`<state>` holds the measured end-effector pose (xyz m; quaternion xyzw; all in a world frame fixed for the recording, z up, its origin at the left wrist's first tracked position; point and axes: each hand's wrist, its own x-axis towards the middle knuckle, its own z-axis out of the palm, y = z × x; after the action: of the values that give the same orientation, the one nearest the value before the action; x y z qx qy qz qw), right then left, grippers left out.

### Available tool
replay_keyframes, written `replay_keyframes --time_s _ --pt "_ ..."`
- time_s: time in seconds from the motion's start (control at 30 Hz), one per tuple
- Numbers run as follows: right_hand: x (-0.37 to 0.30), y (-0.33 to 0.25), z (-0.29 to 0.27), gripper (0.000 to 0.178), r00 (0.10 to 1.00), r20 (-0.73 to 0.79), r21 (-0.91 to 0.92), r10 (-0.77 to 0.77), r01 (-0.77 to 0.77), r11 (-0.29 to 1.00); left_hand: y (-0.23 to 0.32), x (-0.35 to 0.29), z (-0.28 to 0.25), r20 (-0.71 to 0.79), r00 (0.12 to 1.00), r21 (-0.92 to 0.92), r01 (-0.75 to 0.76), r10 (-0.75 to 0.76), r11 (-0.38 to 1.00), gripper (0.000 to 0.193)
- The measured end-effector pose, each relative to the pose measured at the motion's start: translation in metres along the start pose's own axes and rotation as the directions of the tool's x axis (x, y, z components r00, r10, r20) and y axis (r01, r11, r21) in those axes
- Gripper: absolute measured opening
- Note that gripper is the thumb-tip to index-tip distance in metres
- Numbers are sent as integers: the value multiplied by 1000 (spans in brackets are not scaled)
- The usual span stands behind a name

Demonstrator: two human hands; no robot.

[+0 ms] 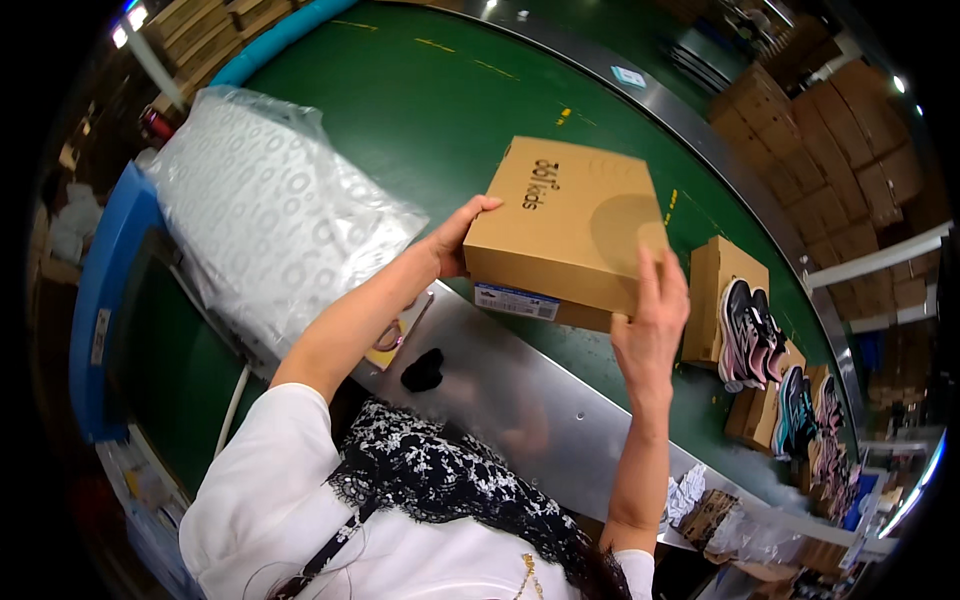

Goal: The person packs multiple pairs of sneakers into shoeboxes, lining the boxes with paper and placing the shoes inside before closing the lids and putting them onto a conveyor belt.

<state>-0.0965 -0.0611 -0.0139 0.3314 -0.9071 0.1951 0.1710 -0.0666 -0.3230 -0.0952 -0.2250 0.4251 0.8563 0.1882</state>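
A brown cardboard shoebox [575, 210] with dark print on its lid sits between my hands above the green belt. Its lid is on, and a white-and-blue label [515, 302] shows on the box wall below the lid's near edge. My left hand [462, 235] grips the box at its left side, thumb along the top edge. At the near right corner, my right hand [652, 315] holds the lid's edge, with its slightly blurred fingers over the top and the thumb at the front. The undersides of the box and the fingers beneath it are hidden.
Clear plastic with printed white sheets [285, 210] lies to the left. A roll of tape [390, 337] and a black item [423, 370] rest on the metal edge [530, 385]. Sneakers [750, 335] on boxes line the green belt [440, 90] at right. Crumpled paper [683, 493] lies nearer.
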Motion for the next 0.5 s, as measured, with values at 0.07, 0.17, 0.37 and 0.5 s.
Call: replay_keyframes --time_s 0.07,0.17,0.37,0.5 --pt "-1 -16 -8 72 981 -189 75 -37 52 996 4 -39 -2 20 964 -109 -262 265 959 66" --pt "-11 -32 2 61 947 -305 399 106 25 917 6 -109 -16 -82 873 -202 -487 481 850 56" --pt "-11 -17 85 52 1000 -10 503 -10 13 864 -18 -196 -79 -308 642 -253 -767 702 590 51" --pt "-56 18 136 47 977 203 430 -66 -28 903 -53 -251 -100 -600 459 -164 -872 655 461 49"
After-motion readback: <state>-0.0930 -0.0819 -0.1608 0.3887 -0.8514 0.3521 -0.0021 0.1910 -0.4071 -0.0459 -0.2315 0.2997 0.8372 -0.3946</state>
